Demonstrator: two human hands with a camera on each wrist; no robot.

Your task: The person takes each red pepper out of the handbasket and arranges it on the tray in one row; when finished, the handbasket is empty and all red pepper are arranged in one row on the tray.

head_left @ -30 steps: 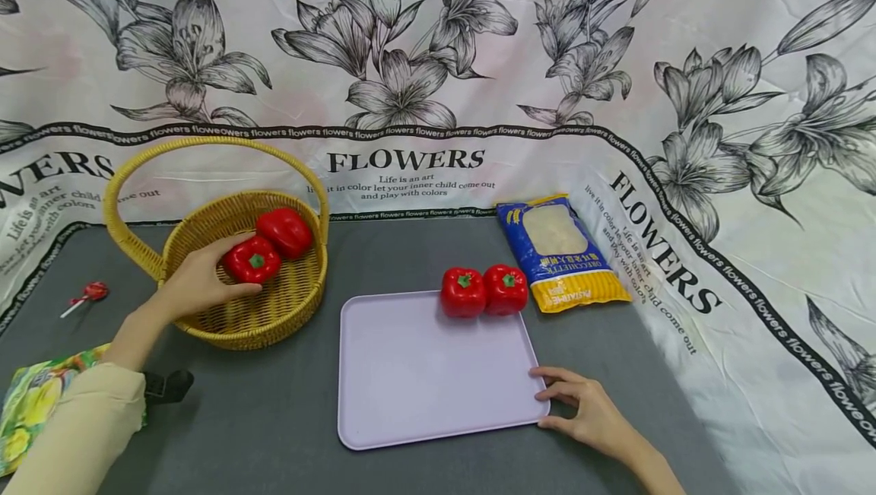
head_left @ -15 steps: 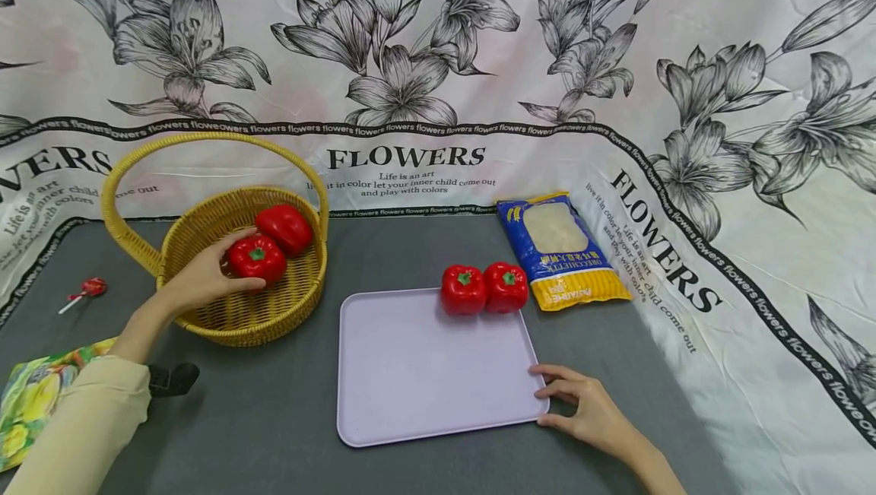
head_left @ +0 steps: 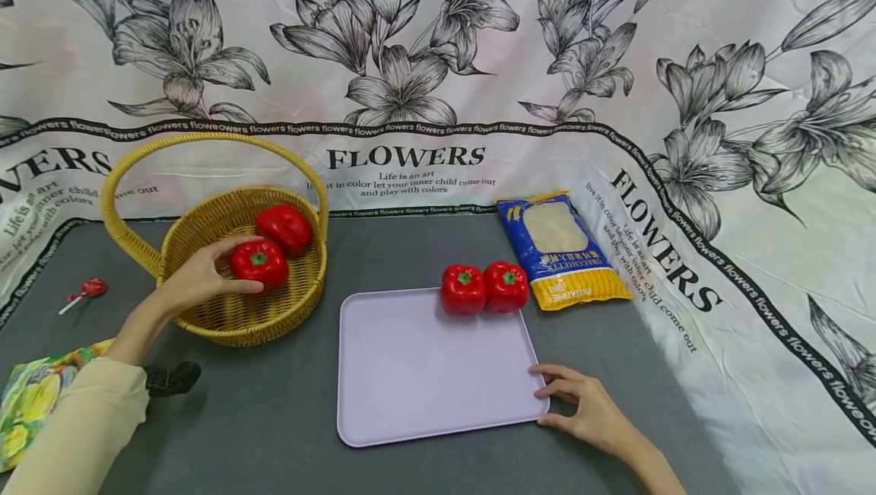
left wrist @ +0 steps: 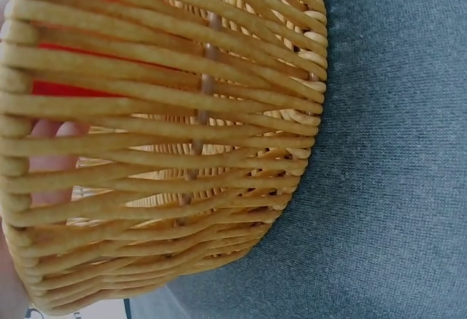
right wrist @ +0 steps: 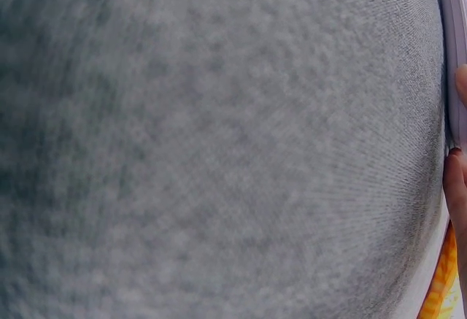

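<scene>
In the head view my left hand (head_left: 201,278) reaches into the yellow wicker basket (head_left: 301,312). Its thumb and fingers grip the sides of a red bell pepper (head_left: 260,265) with a green stem. Another red bell pepper (head_left: 284,228) lies against it, deeper in the basket. Through the weave in the left wrist view, a red patch and fingertips show. My right hand (head_left: 585,410) holds the near right corner of the pale purple tray (head_left: 438,373), fingers over the rim and thumb at the corner. Two more red peppers (head_left: 463,290) sit side by side at the tray's far right corner.
A blue and yellow pasta bag (head_left: 561,252) lies behind the tray on the right. Left of the basket are a red lollipop (head_left: 85,293) and a colourful package (head_left: 41,396), partly under the left sleeve. Flower-printed cloth (head_left: 411,176) borders the grey table.
The gripped pepper has shifted slightly right and toward me inside the basket, with the left hand staying around it. My right hand and the tray have not visibly moved.
</scene>
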